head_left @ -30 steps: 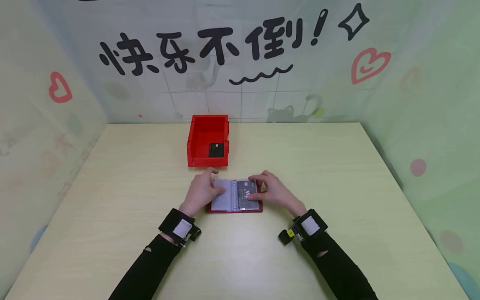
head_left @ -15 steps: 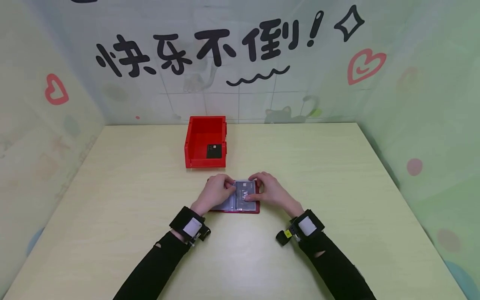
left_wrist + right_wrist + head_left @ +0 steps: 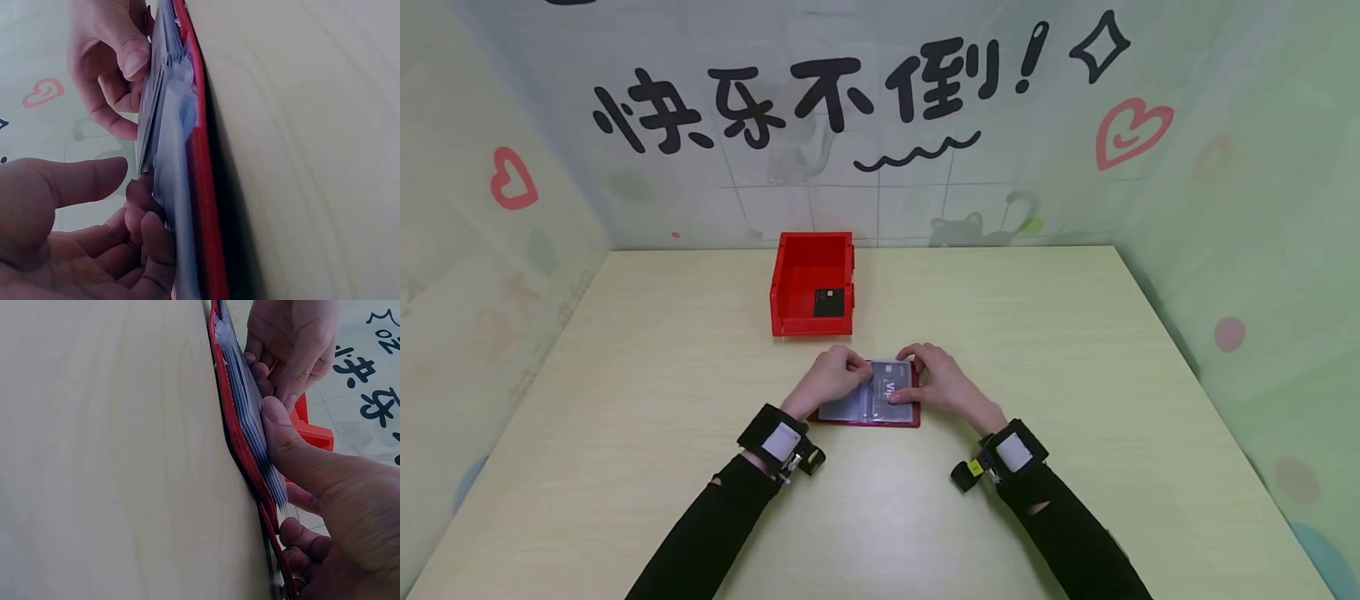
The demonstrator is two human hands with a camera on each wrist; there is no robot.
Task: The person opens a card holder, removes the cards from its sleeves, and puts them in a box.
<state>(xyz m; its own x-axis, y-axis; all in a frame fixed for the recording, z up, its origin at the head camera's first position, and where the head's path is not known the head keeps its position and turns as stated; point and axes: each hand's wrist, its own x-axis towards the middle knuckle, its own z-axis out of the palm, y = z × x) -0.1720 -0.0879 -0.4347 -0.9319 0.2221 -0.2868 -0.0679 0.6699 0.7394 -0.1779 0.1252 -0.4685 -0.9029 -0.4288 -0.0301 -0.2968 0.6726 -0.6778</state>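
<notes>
A red card holder (image 3: 917, 412) with clear plastic sleeves lies spread on the table. A grey card (image 3: 891, 385) with white lettering shows in its right-hand sleeve. My right hand (image 3: 943, 383) grips the right-hand leaves, thumb on the card face and fingers around the far and right edges. My left hand (image 3: 831, 379) reaches over the left page, fingertips at the card's inner edge near the spine. In the left wrist view, its thumb stands apart from its bent fingers, which touch the stack of sleeves (image 3: 164, 75). My left hand hides part of the left page.
A red open-fronted bin (image 3: 811, 321) stands beyond the card holder, with a black card (image 3: 829, 302) in its front right corner. The pale wooden table (image 3: 1037, 333) meets printed cloth walls (image 3: 880, 200) at the back and sides.
My left hand has shifted right from the left page to the card's inner edge by the spine. My right hand keeps its hold, and the card holder stays in place.
</notes>
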